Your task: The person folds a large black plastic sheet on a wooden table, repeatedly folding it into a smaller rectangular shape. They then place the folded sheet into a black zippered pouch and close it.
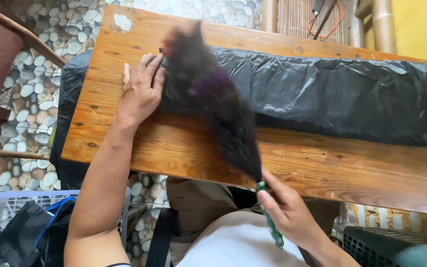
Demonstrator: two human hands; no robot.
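A wooden table stood over a floor of rounded pebbles, with a yellow wall at the far right and a pale plastic basket at your near left. Along the table, from its left end out past the right edge of view, lay a long sheet of black plastic, wrinkled and glossy, with its left end hanging over the table's edge.

Your left hand lay flat, palm down, with the fingers close together and pointing to the far side, pressing on the wood right at the left part of the black plastic. It touched the dark feathers beside it.

Your right hand was at the near edge of the table, closed around the green patterned handle of a feather duster. The duster's long axis ran on a slant: handle near and to the right, feather head far and to the left, across the plastic. The feathers were dark with a purple patch and looked blurred, so their exact outline could not be told.

So the duster's head lay just to the right of your left hand, while its handle sat in your right, well apart from the left
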